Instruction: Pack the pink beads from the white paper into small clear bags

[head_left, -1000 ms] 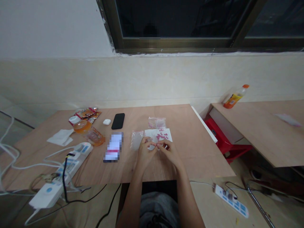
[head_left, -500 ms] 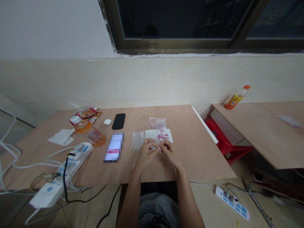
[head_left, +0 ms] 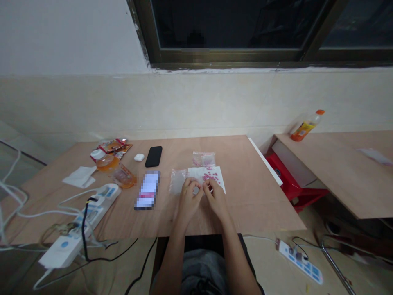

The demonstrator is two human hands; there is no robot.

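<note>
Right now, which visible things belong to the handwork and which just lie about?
Likely in use:
small pink pieces
white rectangular sheet
flat clear plastic bags

Apparently lying about:
black rectangular phone
white-capped plastic bottle
small white rounded case

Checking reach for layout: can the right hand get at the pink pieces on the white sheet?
Likely yes: the right hand is close to the pink pieces, which lie uncovered on the white sheet, and nothing visible blocks it.

A dark window (head_left: 233, 24) spanned the upper centre and upper right. A white power strip (head_left: 93, 214) lay at lower left, a black phone (head_left: 153, 157) left of centre.
</note>
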